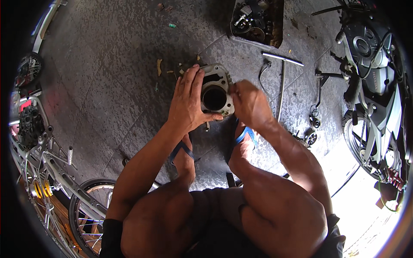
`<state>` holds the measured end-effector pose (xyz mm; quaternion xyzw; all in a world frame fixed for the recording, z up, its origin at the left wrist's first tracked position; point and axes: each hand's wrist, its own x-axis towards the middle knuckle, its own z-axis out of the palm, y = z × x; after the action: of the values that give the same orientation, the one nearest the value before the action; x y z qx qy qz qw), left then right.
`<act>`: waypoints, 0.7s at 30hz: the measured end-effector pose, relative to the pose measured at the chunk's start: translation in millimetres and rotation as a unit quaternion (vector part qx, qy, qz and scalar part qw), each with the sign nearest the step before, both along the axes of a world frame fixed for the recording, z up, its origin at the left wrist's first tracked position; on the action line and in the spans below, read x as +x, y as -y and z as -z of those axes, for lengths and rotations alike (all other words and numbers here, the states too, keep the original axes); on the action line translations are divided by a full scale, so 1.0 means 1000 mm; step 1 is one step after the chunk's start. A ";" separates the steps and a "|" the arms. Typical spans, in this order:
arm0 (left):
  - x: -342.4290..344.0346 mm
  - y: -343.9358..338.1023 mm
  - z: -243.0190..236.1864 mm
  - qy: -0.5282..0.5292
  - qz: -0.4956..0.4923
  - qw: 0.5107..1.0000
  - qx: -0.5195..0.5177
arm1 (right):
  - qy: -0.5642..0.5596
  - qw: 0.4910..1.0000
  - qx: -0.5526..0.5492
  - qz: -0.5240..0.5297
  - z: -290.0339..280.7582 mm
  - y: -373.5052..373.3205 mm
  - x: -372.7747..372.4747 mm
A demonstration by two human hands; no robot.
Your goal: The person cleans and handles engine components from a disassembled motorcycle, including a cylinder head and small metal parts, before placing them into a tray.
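Observation:
A grey metal engine cylinder [216, 87] with a round dark bore stands on the floor in front of my feet, its flat flange face up and its fins showing at the right edge. Across its left side lies my left hand [186, 101], fingers over the far left part and thumb along the near edge, holding it steady. My right hand [251, 103] is closed in a fist against the right side of the cylinder. Whatever sits in those curled fingers, if anything, is hidden.
A dark tray [258, 43] of greasy engine parts lies at the far side. Right of my hands is a T-handle wrench [282, 58]. A motorcycle [376, 81] stands at the right, a bare silver frame [53, 161] and spoked wheel [81, 223] at the left.

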<state>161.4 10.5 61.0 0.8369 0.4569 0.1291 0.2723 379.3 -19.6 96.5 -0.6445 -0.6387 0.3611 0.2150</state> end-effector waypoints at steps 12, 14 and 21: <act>0.000 -0.001 0.000 -0.004 -0.020 1.000 -0.007 | 0.034 0.998 0.055 0.024 0.004 0.009 -0.009; 0.000 -0.002 0.003 0.014 -0.008 1.000 0.014 | 0.027 0.997 0.060 0.027 0.004 -0.004 -0.006; -0.002 -0.002 -0.002 0.005 -0.019 1.000 -0.010 | 0.026 0.997 0.058 -0.037 0.003 -0.006 -0.001</act>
<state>159.2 12.6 63.3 0.8248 0.4723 0.1335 0.2807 378.4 -13.3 93.5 -0.6158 -0.6874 0.3146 0.2220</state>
